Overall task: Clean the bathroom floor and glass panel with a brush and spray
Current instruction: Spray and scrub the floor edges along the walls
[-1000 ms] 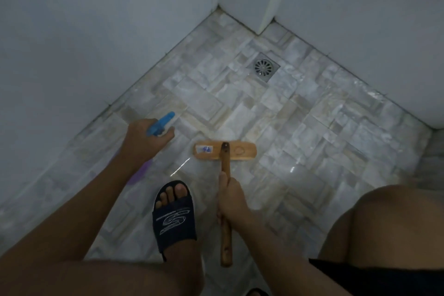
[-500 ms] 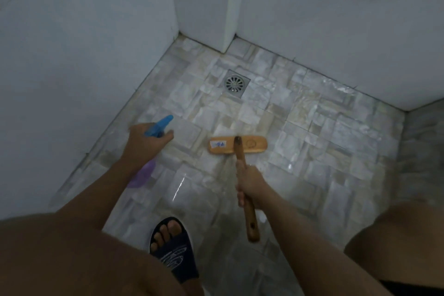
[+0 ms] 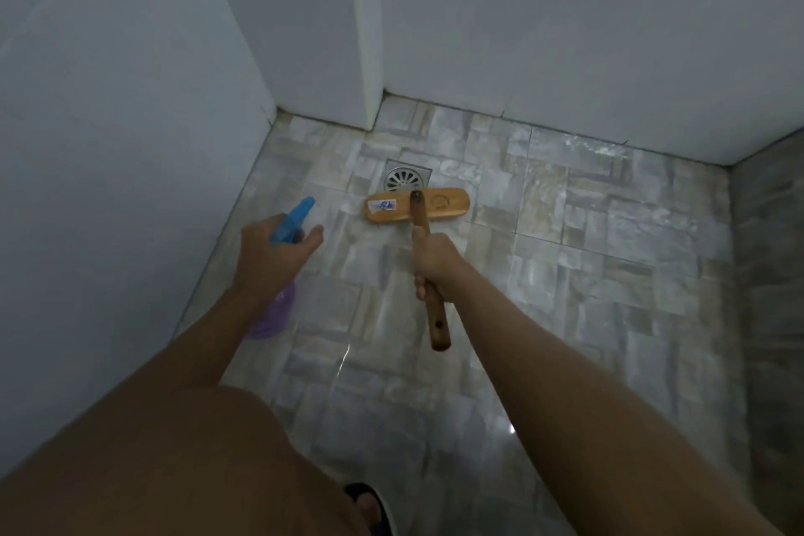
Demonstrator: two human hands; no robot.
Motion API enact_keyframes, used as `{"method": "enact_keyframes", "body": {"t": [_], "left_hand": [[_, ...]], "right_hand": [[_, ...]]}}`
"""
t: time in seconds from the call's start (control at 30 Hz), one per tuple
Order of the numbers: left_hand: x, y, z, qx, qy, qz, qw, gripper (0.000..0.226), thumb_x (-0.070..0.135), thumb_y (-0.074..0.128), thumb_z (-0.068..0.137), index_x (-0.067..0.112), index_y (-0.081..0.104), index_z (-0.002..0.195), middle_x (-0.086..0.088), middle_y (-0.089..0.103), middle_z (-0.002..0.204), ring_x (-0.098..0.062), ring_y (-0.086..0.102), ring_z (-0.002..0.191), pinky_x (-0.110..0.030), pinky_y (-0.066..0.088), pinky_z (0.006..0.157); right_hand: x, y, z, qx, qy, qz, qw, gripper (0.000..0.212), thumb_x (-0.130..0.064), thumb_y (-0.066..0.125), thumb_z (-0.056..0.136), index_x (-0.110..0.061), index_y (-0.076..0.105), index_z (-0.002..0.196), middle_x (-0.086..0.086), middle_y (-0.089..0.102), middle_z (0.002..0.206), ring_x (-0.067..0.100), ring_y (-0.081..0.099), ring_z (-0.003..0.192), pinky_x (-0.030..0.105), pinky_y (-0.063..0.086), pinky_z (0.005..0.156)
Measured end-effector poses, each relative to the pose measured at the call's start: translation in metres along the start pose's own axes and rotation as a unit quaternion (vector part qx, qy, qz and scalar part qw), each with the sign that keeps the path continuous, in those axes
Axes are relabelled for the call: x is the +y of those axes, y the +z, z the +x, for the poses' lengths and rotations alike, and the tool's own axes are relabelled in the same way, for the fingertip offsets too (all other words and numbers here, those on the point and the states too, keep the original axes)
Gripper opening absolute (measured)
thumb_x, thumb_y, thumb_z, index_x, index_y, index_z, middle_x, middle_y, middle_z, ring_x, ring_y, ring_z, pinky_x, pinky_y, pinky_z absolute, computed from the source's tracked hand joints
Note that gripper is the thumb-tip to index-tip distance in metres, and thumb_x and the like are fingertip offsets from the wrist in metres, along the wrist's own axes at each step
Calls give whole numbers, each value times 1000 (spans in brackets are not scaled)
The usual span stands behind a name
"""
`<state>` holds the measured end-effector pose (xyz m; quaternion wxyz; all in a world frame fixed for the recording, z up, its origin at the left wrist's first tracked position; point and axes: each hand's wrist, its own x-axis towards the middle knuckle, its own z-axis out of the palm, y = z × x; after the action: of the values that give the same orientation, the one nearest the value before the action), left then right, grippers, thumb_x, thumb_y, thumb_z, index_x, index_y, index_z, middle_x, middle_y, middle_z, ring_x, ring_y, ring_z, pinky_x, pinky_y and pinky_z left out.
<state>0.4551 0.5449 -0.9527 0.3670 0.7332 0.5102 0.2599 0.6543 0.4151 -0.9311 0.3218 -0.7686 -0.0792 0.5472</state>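
Observation:
My right hand [image 3: 435, 259] grips the wooden handle of a long brush; its flat wooden brush head [image 3: 443, 205] lies on the wet stone-pattern floor [image 3: 587, 274], just in front of the round metal drain [image 3: 407, 178]. My left hand [image 3: 272, 257] holds a spray bottle with a blue nozzle [image 3: 292, 220] and a purple body [image 3: 274, 316], the nozzle pointing up and away toward the left wall. The forefinger is stretched out beside the trigger. No glass panel can be told apart in this view.
White walls close the floor in on the left [image 3: 130, 144] and at the back [image 3: 565, 35], with a jutting wall corner [image 3: 370, 57] behind the drain. My bare knee [image 3: 174, 461] fills the lower left, and a dark sandal [image 3: 370, 505] peeks out at the bottom.
The brush head has slid forward across the floor to the drain. Both hands have reached farther out, and my view has tilted up toward the back wall.

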Motion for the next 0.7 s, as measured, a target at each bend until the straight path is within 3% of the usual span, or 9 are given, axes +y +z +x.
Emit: {"method": "enact_keyframes", "body": {"t": [0.2, 0.27, 0.33, 0.43, 0.53, 0.63, 0.7], "left_hand": [[12, 12, 62, 12, 91, -12, 996, 27, 22, 75, 85, 12, 59, 66, -2, 55, 57, -7, 49, 51, -14, 39, 52], [16, 16, 81, 17, 115, -17, 993, 34, 22, 72, 88, 12, 53, 61, -2, 50, 54, -7, 44, 49, -21, 36, 48], [16, 20, 94, 23, 128, -8, 991, 41, 25, 67, 91, 8, 48, 59, -8, 47, 53, -18, 43, 48, -32, 35, 47], [9, 25, 110, 21, 148, 17, 989, 43, 31, 63, 95, 5, 50, 64, -11, 48, 57, -27, 46, 50, -36, 35, 49], [15, 32, 118, 2, 151, -17, 988, 31, 22, 64, 97, 9, 51, 72, -9, 47, 64, -22, 42, 56, -29, 34, 55], [13, 35, 125, -14, 166, -18, 986, 30, 21, 64, 98, 7, 53, 73, -10, 47, 63, -22, 42, 54, -29, 36, 52], [11, 34, 129, -18, 165, -17, 986, 31, 24, 67, 96, 8, 54, 73, -8, 47, 61, -20, 42, 52, -20, 35, 50]], "right_hand": [[56, 7, -45, -6, 9, -22, 1000, 49, -45, 31, 108, -3, 56, 107, 7, 50, 61, 16, 46, 35, 26, 42, 36], [50, 10, -42, 6, 7, -15, 1000, 48, -45, 31, 108, -3, 55, 104, 6, 49, 60, 15, 45, 35, 25, 41, 36], [30, 11, -20, 26, 2, -17, 1000, 49, -45, 32, 108, -2, 55, 102, 8, 49, 61, 16, 46, 35, 26, 41, 37], [-19, 10, 21, 61, 3, -40, 997, 46, -45, 33, 108, -6, 53, 93, 13, 52, 66, 22, 50, 39, 30, 45, 39], [-42, -2, 42, 75, -1, -30, 997, 47, -46, 33, 107, -6, 54, 96, 11, 52, 67, 21, 49, 42, 31, 47, 43], [-10, -3, 23, 86, -10, -61, 994, 52, -51, 31, 107, -8, 58, 96, 7, 56, 69, 18, 52, 47, 29, 48, 42], [17, -1, 2, 71, -12, -64, 995, 50, -51, 30, 107, -11, 59, 98, 4, 56, 69, 14, 51, 47, 28, 47, 41]]}}
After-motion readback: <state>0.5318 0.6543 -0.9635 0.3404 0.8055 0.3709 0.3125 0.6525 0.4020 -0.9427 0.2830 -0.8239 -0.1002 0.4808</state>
